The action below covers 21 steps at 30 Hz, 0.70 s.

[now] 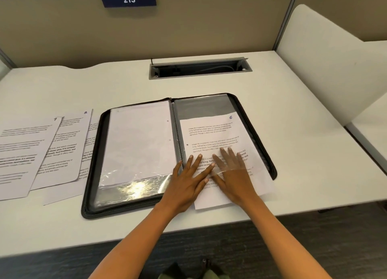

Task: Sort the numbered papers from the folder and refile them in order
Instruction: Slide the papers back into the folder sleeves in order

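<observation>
My left hand (189, 175) lies flat on the paper marked 6 (213, 136), fingers straight and spread, pointing toward one o'clock, holding nothing, only pressing down. My right hand (232, 169) lies just beside it at three o'clock, also flat with straight fingers; its fingertips (225, 153) sit under the clear sleeve (205, 107) on top of the sheet, and the plastic edge crosses my knuckles. The two hands touch near the thumbs.

Paper 6 lies in the right half of the open folder (92, 195), partly inside the sleeve, its top edge well short of the sleeve's top at twelve o'clock. Its lower end sticks out past the folder's near edge toward five o'clock, onto the white desk (293, 121). The sheet sits slightly tilted.

My hands cover the middle lines of print, and glare on the plastic washes out the text near my right fingers. The rest of the print is too small to read, except the handwritten 6 in the top right corner.

The left sleeve holds a blank-faced sheet (138, 140) with bright glare along its lower part. At nine o'clock from the folder, loose printed papers overlap on the desk: one marked 7 (25, 153), one marked 5 (71, 136), with more beneath, their numbers hidden. The far left sheet is cut off by the frame.
</observation>
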{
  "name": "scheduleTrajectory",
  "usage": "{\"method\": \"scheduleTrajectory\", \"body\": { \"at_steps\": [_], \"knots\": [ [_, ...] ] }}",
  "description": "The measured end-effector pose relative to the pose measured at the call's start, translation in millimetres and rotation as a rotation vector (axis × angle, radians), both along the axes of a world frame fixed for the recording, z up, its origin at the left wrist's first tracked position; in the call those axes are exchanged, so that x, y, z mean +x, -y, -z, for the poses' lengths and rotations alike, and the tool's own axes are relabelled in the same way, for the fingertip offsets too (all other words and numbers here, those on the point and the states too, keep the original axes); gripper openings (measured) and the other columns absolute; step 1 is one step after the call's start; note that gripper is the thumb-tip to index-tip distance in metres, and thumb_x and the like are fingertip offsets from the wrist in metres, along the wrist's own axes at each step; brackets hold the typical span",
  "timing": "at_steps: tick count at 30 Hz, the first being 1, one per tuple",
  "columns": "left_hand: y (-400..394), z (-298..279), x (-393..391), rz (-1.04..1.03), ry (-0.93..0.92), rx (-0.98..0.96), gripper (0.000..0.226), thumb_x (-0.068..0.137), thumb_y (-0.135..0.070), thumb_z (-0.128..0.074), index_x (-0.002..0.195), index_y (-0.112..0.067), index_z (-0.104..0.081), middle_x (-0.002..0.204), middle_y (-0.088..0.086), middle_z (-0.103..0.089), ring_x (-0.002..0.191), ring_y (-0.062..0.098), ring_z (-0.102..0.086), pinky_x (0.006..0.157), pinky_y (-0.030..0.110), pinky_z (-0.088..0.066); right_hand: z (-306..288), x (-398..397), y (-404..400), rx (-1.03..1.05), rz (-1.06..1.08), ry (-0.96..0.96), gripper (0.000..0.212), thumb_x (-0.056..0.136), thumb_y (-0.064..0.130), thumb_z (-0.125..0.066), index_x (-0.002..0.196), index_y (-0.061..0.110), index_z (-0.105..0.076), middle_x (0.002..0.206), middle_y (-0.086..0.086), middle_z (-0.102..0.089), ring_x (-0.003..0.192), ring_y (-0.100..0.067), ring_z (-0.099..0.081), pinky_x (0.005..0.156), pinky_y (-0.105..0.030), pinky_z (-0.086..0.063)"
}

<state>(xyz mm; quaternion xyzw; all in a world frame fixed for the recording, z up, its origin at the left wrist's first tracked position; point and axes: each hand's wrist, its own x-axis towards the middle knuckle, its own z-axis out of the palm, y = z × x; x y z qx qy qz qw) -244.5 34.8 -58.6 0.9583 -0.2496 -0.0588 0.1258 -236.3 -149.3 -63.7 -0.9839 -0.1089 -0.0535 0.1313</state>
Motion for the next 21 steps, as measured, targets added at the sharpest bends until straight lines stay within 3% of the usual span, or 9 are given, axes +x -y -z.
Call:
{"method": "scheduleTrajectory", "body": {
  "at_steps": [2, 4, 9, 14, 16, 18, 19, 21],
  "knots": [
    [0, 0, 0, 0.001, 0.001, 0.008, 0.058, 0.084, -0.062, 0.020, 0.140, -0.049, 0.015, 0.155, -0.007, 0.019, 0.142, 0.015, 0.022, 0.114, 0.036, 0.018, 1, -26, 3, 0.067, 0.027, 0.103, 0.052, 0.094, 0.048, -0.038, 0.126, 0.013, -0.060, 0.136, -0.012, -0.054, 0.129, -0.032, -0.046, 0.108, -0.052, -0.036],
    [-1, -1, -1, 0.004, 0.000, 0.013, 0.056, 0.083, -0.062, 0.020, 0.138, -0.051, 0.021, 0.155, -0.008, 0.020, 0.141, 0.013, 0.025, 0.114, 0.037, 0.017, 3, -48, 4, 0.077, 0.026, 0.148, 0.048, 0.093, 0.046, -0.042, 0.123, 0.014, -0.063, 0.133, -0.010, -0.056, 0.129, -0.029, -0.045, 0.105, -0.050, -0.038],
    [-1, -2, -1, 0.008, 0.009, 0.001, 0.049, 0.088, -0.061, 0.015, 0.136, -0.056, 0.025, 0.155, -0.008, 0.018, 0.142, 0.014, 0.023, 0.114, 0.037, 0.016, 7, -34, 0, -0.074, 0.041, -0.041, 0.069, 0.096, 0.063, -0.016, 0.139, 0.020, -0.048, 0.149, -0.007, -0.040, 0.138, -0.032, -0.034, 0.110, -0.050, -0.017],
    [1, -3, -1, 0.005, -0.004, 0.015, 0.048, 0.090, -0.058, 0.007, 0.136, -0.056, 0.020, 0.155, -0.008, 0.019, 0.141, 0.013, 0.025, 0.115, 0.039, 0.014, 6, 8, -5, -0.119, -0.007, -0.158, 0.074, 0.096, 0.059, -0.002, 0.145, 0.016, -0.038, 0.152, -0.011, -0.033, 0.138, -0.038, -0.031, 0.110, -0.051, -0.009],
    [1, -4, -1, 0.006, -0.005, 0.015, 0.049, 0.090, -0.057, 0.007, 0.137, -0.055, 0.016, 0.155, -0.008, 0.019, 0.141, 0.014, 0.025, 0.115, 0.039, 0.014, 4, 23, -7, -0.159, -0.007, -0.155, 0.083, 0.088, 0.065, 0.012, 0.151, 0.020, -0.019, 0.157, -0.007, -0.015, 0.144, -0.035, -0.014, 0.112, -0.050, 0.002],
    [1, -5, 0, 0.004, -0.005, 0.028, 0.048, 0.091, -0.056, 0.005, 0.137, -0.055, 0.016, 0.155, -0.007, 0.021, 0.140, 0.014, 0.027, 0.115, 0.038, 0.015, 7, 35, -9, -0.173, -0.001, -0.165, 0.094, 0.066, 0.072, 0.036, 0.145, 0.028, 0.012, 0.156, 0.002, 0.015, 0.144, -0.025, 0.016, 0.111, -0.048, 0.018],
    [1, -5, 0, 0.004, -0.004, 0.034, 0.047, 0.091, -0.055, 0.005, 0.137, -0.055, 0.018, 0.155, -0.007, 0.022, 0.140, 0.014, 0.027, 0.115, 0.038, 0.015, 7, 40, -10, -0.179, 0.008, -0.183, 0.098, 0.058, 0.073, 0.041, 0.143, 0.030, 0.017, 0.154, 0.003, 0.020, 0.143, -0.023, 0.021, 0.111, -0.048, 0.020],
    [1, -4, -1, 0.005, 0.000, 0.036, 0.047, 0.091, -0.056, 0.006, 0.136, -0.056, 0.020, 0.155, -0.007, 0.021, 0.141, 0.015, 0.026, 0.116, 0.039, 0.013, 0, 42, -10, -0.174, 0.006, -0.198, 0.104, 0.064, 0.078, 0.028, 0.150, 0.026, 0.003, 0.156, 0.001, 0.012, 0.146, -0.027, 0.009, 0.112, -0.046, 0.015]
  ]
}}
